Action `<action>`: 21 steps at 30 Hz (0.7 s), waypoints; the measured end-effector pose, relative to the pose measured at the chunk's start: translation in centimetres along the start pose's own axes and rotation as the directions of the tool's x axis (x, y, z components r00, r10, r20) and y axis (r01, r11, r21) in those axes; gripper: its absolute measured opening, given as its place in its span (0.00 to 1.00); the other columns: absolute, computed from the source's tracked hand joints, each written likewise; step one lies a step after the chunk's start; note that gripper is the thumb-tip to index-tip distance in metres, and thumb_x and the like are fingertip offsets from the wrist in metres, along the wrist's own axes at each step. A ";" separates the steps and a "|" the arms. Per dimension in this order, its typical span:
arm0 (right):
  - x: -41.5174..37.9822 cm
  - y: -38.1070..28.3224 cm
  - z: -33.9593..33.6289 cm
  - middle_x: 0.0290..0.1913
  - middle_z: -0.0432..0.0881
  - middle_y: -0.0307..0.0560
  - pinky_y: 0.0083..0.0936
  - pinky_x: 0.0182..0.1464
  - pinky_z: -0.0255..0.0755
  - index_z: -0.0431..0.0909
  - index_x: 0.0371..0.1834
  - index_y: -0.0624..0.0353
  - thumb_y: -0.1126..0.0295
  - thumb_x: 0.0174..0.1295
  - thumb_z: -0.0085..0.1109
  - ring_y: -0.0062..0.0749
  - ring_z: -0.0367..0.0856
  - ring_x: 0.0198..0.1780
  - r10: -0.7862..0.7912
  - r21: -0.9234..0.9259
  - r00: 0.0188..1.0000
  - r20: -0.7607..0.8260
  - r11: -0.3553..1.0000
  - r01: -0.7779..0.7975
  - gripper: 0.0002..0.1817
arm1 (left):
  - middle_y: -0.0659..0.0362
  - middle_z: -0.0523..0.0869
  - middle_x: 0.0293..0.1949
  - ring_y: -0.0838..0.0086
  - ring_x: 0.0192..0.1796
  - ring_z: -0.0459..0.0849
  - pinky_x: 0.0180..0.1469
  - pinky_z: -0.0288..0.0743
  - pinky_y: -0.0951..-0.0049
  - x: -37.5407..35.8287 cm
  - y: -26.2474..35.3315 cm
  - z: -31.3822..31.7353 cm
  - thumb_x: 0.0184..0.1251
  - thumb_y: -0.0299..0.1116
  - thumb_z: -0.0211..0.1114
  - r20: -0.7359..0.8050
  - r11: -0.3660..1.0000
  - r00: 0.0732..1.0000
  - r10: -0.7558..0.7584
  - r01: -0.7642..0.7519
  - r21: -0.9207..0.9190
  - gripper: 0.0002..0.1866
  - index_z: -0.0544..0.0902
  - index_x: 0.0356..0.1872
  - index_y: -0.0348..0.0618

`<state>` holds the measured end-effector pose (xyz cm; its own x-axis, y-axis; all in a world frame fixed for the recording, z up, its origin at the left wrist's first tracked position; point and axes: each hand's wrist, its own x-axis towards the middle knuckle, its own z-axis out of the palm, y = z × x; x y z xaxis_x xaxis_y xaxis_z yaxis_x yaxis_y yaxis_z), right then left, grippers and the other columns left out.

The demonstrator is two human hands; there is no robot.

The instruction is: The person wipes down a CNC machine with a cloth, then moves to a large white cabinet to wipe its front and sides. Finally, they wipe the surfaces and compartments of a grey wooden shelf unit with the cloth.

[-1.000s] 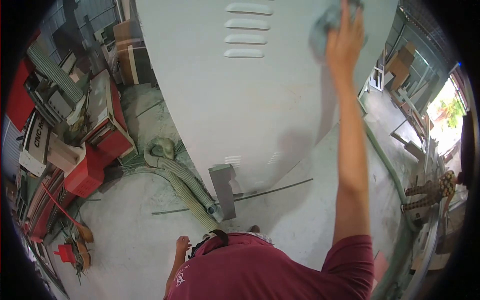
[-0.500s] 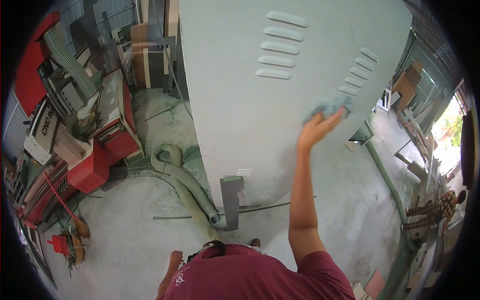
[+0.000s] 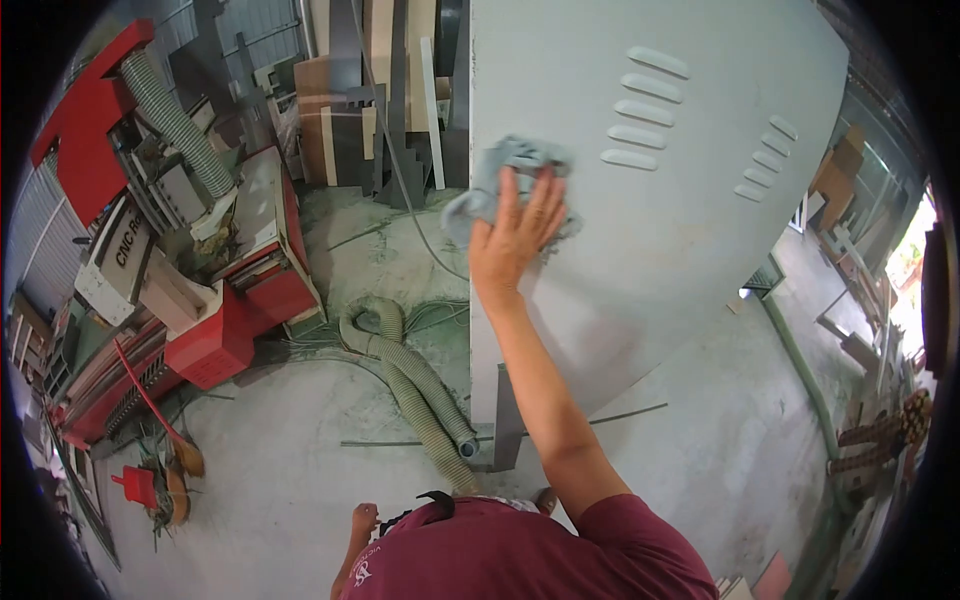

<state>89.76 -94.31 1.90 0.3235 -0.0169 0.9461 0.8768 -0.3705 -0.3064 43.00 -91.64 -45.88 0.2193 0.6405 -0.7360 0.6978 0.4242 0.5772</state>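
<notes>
My right hand (image 3: 512,235) presses a grey-blue cloth (image 3: 522,152) against the side of a large pale grey metal cabinet (image 3: 650,250). Its fingers are spread over the cloth, close to the panel's left edge. Part of the cloth bunches out to the left of the thumb. Two columns of raised louvre slots (image 3: 640,110) lie on the panel to the right of the hand. Low beside my body hangs my left hand (image 3: 366,518), fingers curled in, with nothing visible in it.
A red CNC machine (image 3: 215,345) stands at left. A ribbed hose (image 3: 410,385) and a thin strip (image 3: 630,412) lie on the floor before the cabinet. Boards (image 3: 400,90) lean behind. A broom (image 3: 185,455) and red dustpan (image 3: 138,487) are lower left; another person (image 3: 890,440) is far right.
My right hand has swept the cloth leftward across the panel, from below the right louvres to near the left edge. The view has turned, shifting the cabinet to the right. My left hand stays low.
</notes>
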 end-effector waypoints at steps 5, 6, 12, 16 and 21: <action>-3.4 0.4 1.3 0.71 0.55 0.55 0.56 0.70 0.39 0.67 0.65 0.41 0.75 0.47 0.57 0.56 0.49 0.73 -0.146 0.019 0.987 0.068 0.989 0.145 0.36 | 0.49 0.85 0.32 0.59 0.36 0.86 0.35 0.79 0.61 2.0 -6.8 -3.2 0.56 0.40 0.59 0.317 0.231 0.846 0.428 -0.442 0.867 0.13 0.83 0.34 0.42; -4.5 1.5 1.1 0.71 0.57 0.54 0.56 0.70 0.40 0.67 0.64 0.39 0.76 0.46 0.58 0.56 0.50 0.72 -0.210 0.027 0.972 0.103 0.978 0.208 0.37 | 0.49 0.85 0.32 0.59 0.36 0.86 0.35 0.79 0.61 2.0 -7.2 -3.5 0.56 0.40 0.59 0.337 0.205 0.842 0.421 -0.450 0.869 0.13 0.83 0.34 0.42; -8.4 13.2 -4.3 0.68 0.58 0.56 0.61 0.69 0.40 0.64 0.65 0.41 0.77 0.45 0.60 0.56 0.49 0.73 -0.168 -0.120 0.980 0.106 0.976 0.180 0.39 | 0.46 0.85 0.34 0.53 0.42 0.83 0.43 0.76 0.55 1.5 -8.1 -0.2 0.53 0.47 0.58 0.239 0.243 0.912 0.332 -0.327 0.913 0.18 0.82 0.29 0.39; -6.6 25.1 -10.0 0.69 0.57 0.62 0.57 0.70 0.41 0.58 0.67 0.64 0.67 0.59 0.46 0.58 0.48 0.73 0.071 -0.319 0.992 -0.106 0.942 -0.101 0.31 | 0.50 0.80 0.26 0.53 0.33 0.80 0.34 0.73 0.52 1.5 -4.7 2.1 0.52 0.37 0.59 0.418 0.200 0.666 0.618 -0.647 0.735 0.09 0.77 0.25 0.42; -6.9 35.1 -16.0 0.69 0.57 0.61 0.35 0.65 0.59 0.48 0.70 0.69 0.69 0.67 0.42 0.48 0.62 0.66 0.676 -0.032 0.670 -0.305 0.696 -0.717 0.30 | 0.52 0.81 0.34 0.57 0.40 0.79 0.41 0.74 0.58 1.8 -0.4 8.0 0.57 0.32 0.56 0.346 0.190 0.576 0.740 -0.673 0.715 0.06 0.78 0.33 0.43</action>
<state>112.60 -122.07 -13.73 0.7013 -0.5456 0.4589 0.3671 -0.2754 -0.8885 48.60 -95.75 -50.25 0.8790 0.4617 -0.1192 0.4722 -0.8081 0.3521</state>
